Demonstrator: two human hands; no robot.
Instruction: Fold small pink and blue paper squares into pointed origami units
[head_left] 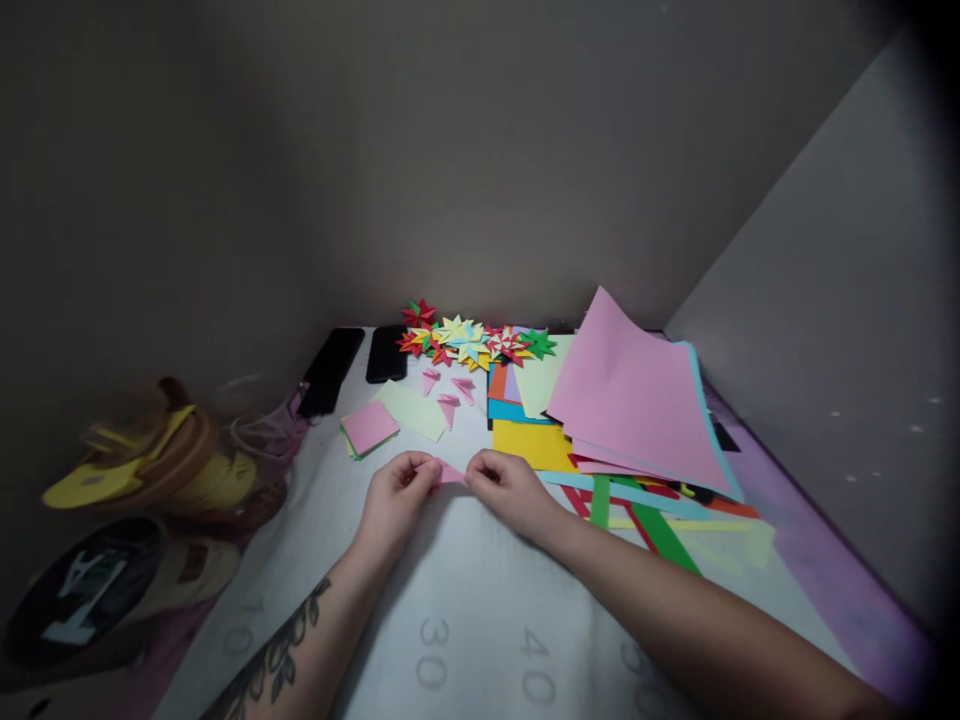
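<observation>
Between the left hand (pixel 397 495) and right hand (pixel 517 498), pink folded paper (pixel 451 474) is pinched at opposite ends. Beyond the fingers lie three small pink folded pieces (pixel 448 408). Advisable: align edges, pinch evenly, crease without twisting.

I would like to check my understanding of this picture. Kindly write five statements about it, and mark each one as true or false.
1. The left hand and the right hand hold one small pink paper between them. True.
2. The square stack has a green sheet on top. False: its top sheet is pink.
3. Three folded pink pieces lie beyond the hands. True.
4. The large pink sheet is left of the paper stars. False: it is on their right.
</observation>
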